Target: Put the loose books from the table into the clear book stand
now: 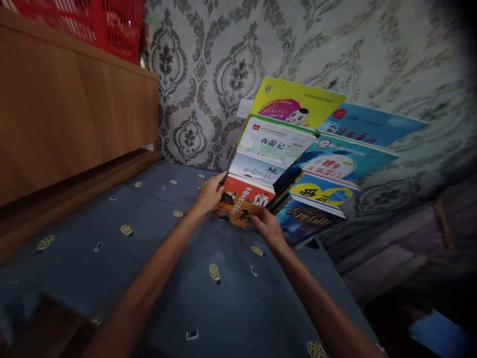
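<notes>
Several books lean in overlapping rows against the patterned wall at the far end of a blue bed sheet (156, 238). The front one is an orange book (242, 196). My left hand (210, 194) grips its left edge, fingers closed round it. My right hand (266, 226) pinches its lower right corner. Behind it stand a white book with green band (274, 141), a yellow book (294, 102) and a pale book (257, 169). To the right lie blue and yellow books (324, 191) and a dark blue one (309, 219).
A wooden headboard or cabinet (67, 109) runs along the left, with a red plastic basket (100, 22) on top. Grey damask wallpaper (208, 64) backs the books. The bed's right edge drops to a dim floor (410, 278).
</notes>
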Demonstrator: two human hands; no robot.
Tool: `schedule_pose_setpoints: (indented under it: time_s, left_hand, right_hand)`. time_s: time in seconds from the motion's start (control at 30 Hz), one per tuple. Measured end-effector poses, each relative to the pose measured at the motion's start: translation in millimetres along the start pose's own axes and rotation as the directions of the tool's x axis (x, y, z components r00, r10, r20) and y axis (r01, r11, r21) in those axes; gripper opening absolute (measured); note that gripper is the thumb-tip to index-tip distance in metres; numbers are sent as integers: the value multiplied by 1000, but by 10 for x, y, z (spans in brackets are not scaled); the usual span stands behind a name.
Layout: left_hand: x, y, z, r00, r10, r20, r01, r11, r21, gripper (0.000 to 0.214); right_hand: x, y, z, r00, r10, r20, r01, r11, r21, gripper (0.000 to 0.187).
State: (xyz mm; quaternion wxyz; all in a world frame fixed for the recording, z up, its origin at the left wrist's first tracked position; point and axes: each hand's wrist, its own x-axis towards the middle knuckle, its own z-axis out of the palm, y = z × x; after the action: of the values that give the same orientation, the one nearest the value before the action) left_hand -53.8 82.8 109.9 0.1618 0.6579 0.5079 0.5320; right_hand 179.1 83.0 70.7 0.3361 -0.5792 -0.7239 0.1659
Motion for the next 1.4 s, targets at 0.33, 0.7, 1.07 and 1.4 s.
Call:
schedule_pose_setpoints:
  time_s: [0.33,0.7,1.07,1.4]
  left_hand:
    - [100,-156,-315,990,-50,133,44,998,52,32]
    - [30,-47,-63,982,17,190,-90,920,382,31]
    - [-38,17,24,994,17,107,-62,896,440,20]
    - [-48,53,39,997,22,78,-55,889,455,20]
  right_hand:
    - [-207,85,-115,979,121,164,-103,988,-116,45]
    - [-165,-155,-31,939,202,280,-171,976,-133,41]
    - [13,-228,4,851,360,382,-410,910,56,21]
    - [101,-131,76,856,336,392,-388,920,61,8]
